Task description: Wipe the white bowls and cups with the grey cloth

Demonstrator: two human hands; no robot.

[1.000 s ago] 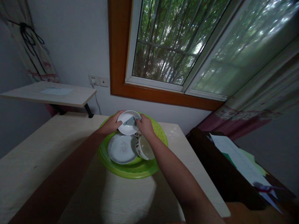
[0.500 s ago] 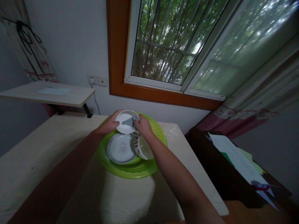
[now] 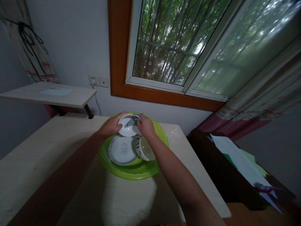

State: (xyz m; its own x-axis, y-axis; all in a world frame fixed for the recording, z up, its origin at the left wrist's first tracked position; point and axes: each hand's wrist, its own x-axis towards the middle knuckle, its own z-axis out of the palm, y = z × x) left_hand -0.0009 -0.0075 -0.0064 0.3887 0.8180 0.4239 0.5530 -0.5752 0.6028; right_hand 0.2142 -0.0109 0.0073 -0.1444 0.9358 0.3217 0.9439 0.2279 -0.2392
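A small white bowl [image 3: 128, 129] is tilted above the green basin [image 3: 131, 176], its inside facing me. My left hand [image 3: 112, 126] is closed on its left rim, thumb inside. My right hand [image 3: 146, 126] is closed at the right rim, fingertips on the bowl. A grey patch lies inside near those fingertips; whether it is a cloth or a shadow I cannot tell. Below, in the basin, a white plate [image 3: 122, 150] with a faint floral print lies flat. To its right, a patterned bowl [image 3: 146, 150] leans on its side, partly hidden by my right forearm.
The basin stands on a pale wooden table [image 3: 127, 201] against the wall. A raised shelf [image 3: 80, 97] with a paper [image 3: 55, 91] is at the left. A dark cabinet [image 3: 216, 169] with papers [image 3: 237, 157] stands at the right. Behind is a window [image 3: 169, 47].
The small bowl has tipped a little and moved slightly down and right, with both hands still on it. The plate and patterned bowl stay in place.
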